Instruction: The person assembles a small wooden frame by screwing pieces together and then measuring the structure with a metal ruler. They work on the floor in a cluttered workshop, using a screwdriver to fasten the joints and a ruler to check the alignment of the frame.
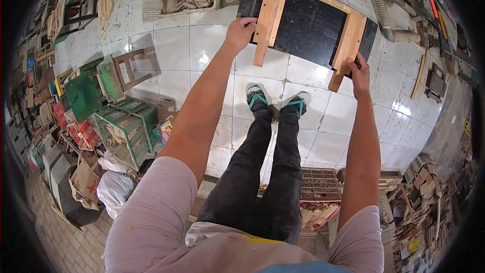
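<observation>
A pale wooden frame [272, 12], with two legs joined by a curved crossbar, lies over a black board [309, 23] at the top of the head view. Its legs reach past the board's near edge. My left hand [241, 33] is closed at the left leg, fingertips against its outer side. On the opposite side, my right hand [359, 75] pinches the right leg near its lower end, thumb toward me. Some fingers of both hands are hidden.
A pale crate [154, 0] of short wooden pieces stands at the far left. Green crates [129, 129] and a white sack [115, 189] are on the left. Scrap wood [414, 207] is piled at the right. My sandalled feet [257, 98] stand on white tiles [209, 91].
</observation>
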### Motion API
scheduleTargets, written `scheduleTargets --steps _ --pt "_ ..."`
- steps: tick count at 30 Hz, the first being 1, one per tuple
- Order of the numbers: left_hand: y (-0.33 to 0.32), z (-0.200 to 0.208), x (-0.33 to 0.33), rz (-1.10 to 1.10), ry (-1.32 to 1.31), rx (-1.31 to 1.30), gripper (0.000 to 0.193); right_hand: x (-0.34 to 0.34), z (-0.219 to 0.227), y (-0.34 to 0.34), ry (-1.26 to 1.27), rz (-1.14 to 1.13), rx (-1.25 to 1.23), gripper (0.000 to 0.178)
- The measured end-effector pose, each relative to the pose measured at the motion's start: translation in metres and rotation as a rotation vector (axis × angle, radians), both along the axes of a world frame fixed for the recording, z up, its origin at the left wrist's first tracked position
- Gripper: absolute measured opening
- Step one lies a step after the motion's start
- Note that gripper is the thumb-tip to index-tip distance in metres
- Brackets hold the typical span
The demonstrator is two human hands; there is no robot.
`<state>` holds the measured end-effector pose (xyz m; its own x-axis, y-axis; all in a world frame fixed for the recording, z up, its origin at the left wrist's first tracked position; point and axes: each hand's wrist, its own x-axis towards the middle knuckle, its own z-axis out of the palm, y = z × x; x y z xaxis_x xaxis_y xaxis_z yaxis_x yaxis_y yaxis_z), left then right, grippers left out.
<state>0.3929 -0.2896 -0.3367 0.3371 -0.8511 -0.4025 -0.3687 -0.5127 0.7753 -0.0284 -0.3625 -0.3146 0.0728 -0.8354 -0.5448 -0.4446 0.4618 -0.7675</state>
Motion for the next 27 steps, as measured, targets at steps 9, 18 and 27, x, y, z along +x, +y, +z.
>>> scheduleTargets --steps 9,18,27 --pt "0.000 0.000 0.001 -0.005 0.061 -0.036 0.027 0.004 0.009 0.000 0.027 0.006 -0.062 0.049" --pt "-0.016 0.023 -0.029 -0.056 -0.227 0.087 0.074 0.013 0.000 -0.016 0.430 0.001 -0.053 0.083" --pt "-0.022 0.053 -0.067 -0.134 -0.525 0.268 0.099 0.047 0.008 -0.017 0.724 0.166 -0.156 0.100"
